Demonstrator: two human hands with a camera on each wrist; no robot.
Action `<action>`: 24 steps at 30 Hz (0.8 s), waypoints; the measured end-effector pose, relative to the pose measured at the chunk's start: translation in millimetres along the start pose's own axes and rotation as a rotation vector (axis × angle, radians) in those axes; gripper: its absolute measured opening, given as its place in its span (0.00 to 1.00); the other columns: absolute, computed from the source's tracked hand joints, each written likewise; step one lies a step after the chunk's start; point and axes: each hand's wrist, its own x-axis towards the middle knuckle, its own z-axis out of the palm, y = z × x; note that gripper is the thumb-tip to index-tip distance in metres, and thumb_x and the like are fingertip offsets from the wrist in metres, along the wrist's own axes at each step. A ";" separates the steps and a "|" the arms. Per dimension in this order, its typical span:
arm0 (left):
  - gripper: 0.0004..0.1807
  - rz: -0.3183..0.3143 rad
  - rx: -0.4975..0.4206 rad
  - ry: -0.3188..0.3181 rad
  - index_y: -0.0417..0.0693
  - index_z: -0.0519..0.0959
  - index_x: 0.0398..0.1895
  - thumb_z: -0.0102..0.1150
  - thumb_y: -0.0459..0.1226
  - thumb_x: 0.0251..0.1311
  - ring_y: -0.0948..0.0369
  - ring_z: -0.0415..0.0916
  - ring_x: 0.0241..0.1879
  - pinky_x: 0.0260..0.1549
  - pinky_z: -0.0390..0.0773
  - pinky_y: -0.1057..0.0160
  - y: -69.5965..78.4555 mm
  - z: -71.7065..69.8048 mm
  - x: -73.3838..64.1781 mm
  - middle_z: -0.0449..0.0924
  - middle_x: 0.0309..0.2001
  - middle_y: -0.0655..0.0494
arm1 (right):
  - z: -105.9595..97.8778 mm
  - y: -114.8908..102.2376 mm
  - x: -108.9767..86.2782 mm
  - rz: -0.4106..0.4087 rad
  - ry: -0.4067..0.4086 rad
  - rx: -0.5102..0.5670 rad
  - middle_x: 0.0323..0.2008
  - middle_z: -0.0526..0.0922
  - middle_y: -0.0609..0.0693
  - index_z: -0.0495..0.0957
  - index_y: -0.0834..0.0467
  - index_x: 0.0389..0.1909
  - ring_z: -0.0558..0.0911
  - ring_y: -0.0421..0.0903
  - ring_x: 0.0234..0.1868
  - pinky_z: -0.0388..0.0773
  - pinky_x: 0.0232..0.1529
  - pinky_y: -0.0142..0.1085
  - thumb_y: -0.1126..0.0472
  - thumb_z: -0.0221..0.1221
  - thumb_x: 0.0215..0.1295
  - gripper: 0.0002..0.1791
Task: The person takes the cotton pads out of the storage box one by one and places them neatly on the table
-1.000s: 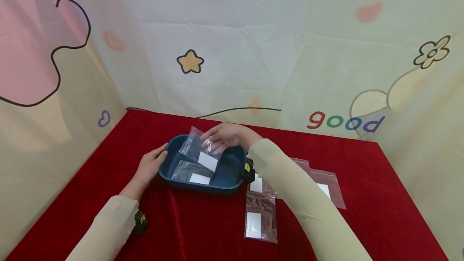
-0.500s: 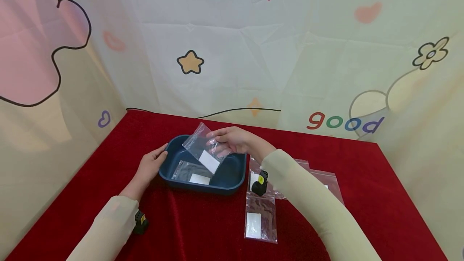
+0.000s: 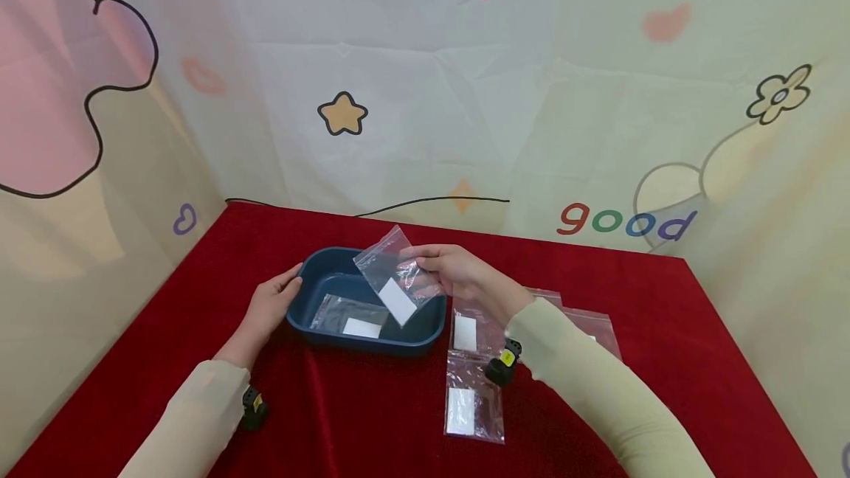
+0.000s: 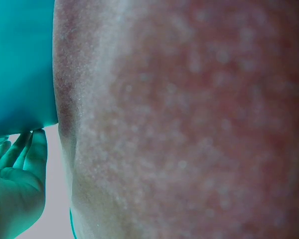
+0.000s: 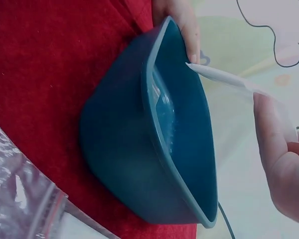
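Note:
A dark blue plastic tub (image 3: 372, 345) stands on the red cloth. At its left end my left hand (image 3: 264, 308) holds the rim, fingers along the outer wall and thumb nearer me. My right hand (image 3: 465, 271) pinches a clear zip-lock bag (image 3: 378, 257) with a white block inside, and the bag hangs tilted over the tub's right half. In the right wrist view, this bag (image 5: 219, 75) shows edge-on above the rim. Another zip-lock bag (image 3: 332, 314) with a white piece lies inside the tub. Skin blurs most of the left wrist view.
Several more clear bags lie to the right of the tub, including a near one (image 3: 488, 415) and a far right one (image 3: 600, 327) partly behind my right forearm. A printed curtain (image 3: 412, 131) stands behind the red-covered table (image 3: 358, 419).
My right hand has drawn back to the right with the pinched bag, uncovering more of the tub and the bag lying in it. My left hand stays at the rim.

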 end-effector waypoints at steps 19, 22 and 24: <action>0.29 -0.005 0.007 0.000 0.44 0.57 0.80 0.42 0.40 0.81 0.44 0.54 0.80 0.76 0.64 0.44 0.1 0.9 0.1 0.55 0.80 0.40 | -12.9 37.6 -57.2 -0.120 -0.006 0.086 0.42 0.87 0.41 0.63 0.66 0.75 0.88 0.36 0.41 0.88 0.44 0.32 0.66 0.46 0.80 0.25; 0.29 -0.014 0.000 0.002 0.45 0.57 0.80 0.42 0.40 0.81 0.44 0.54 0.80 0.75 0.65 0.45 -0.3 0.7 0.3 0.55 0.80 0.40 | -16.2 45.7 -66.2 -0.134 -0.009 0.092 0.43 0.87 0.40 0.65 0.66 0.73 0.88 0.36 0.42 0.88 0.45 0.32 0.66 0.46 0.80 0.24; 0.29 -0.017 0.000 0.004 0.45 0.57 0.80 0.42 0.40 0.81 0.44 0.54 0.80 0.76 0.65 0.45 -0.6 0.9 0.9 0.55 0.80 0.40 | -18.2 51.6 -72.6 -0.143 -0.008 0.094 0.43 0.87 0.40 0.66 0.67 0.72 0.88 0.36 0.42 0.88 0.45 0.32 0.66 0.46 0.80 0.23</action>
